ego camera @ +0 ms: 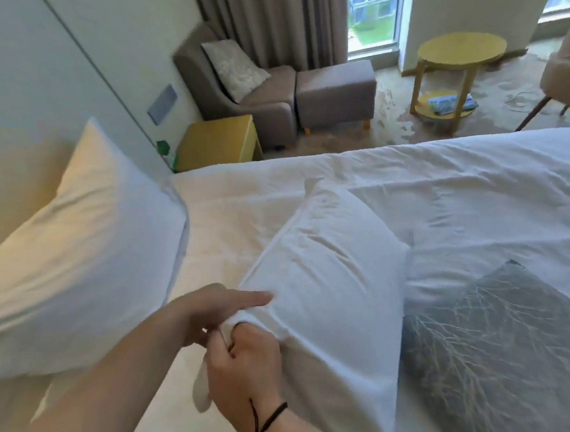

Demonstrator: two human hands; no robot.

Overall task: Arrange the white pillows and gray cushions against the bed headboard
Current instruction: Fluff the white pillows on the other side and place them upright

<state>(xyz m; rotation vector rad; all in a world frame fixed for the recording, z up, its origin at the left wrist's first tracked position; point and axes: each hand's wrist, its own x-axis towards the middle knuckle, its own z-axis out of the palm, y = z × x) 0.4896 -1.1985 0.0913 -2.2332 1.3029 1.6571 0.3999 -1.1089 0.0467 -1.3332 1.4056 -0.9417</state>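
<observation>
A white pillow (327,280) lies lengthwise in the middle of the bed (475,184). My left hand (212,312) and my right hand (244,372) both grip its near corner, fingers curled into the bunched cover. A second white pillow (79,258) leans against the headboard (14,179) at the left. A gray patterned cushion (499,353) lies flat on the duvet at the lower right, touching the pillow I hold.
Past the far side of the bed stand a yellow nightstand (215,141), a gray armchair (236,95) with a patterned cushion (234,68), a gray ottoman (336,92) and a round yellow side table (457,58). Curtains and a window are behind.
</observation>
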